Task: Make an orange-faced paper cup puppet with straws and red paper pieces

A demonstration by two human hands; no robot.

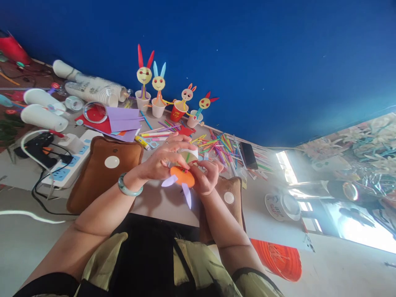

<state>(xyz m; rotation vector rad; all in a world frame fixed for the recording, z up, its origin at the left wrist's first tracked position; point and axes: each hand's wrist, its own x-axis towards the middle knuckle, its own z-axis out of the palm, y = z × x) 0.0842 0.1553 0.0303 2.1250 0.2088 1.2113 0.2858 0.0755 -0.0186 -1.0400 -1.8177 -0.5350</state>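
An orange paper rabbit head (pixel 189 179) with two lilac ears is between my hands, its ears pointing down toward me. Small red pieces lie on its surface near my fingertips. My left hand (pixel 168 156), a jade-coloured bangle on its wrist, has its fingers curved around the far side and grips the head at its left edge. Pinched at the right edge is my right hand (pixel 206 176), thumb and fingers against the orange disc. Just beyond it shows a white paper cup (pixel 192 152), partly hidden by my fingers, with a green strip in front.
Several finished rabbit-headed cups, one a red cup (pixel 178 110), stand along the blue wall. Coloured sticks (pixel 213 144), purple paper (pixel 123 119) and a phone (pixel 248 155) lie behind my hands. Brown hand warmers (pixel 102 181), a power strip (pixel 68 159) and a lidded mug (pixel 282 206) flank me.
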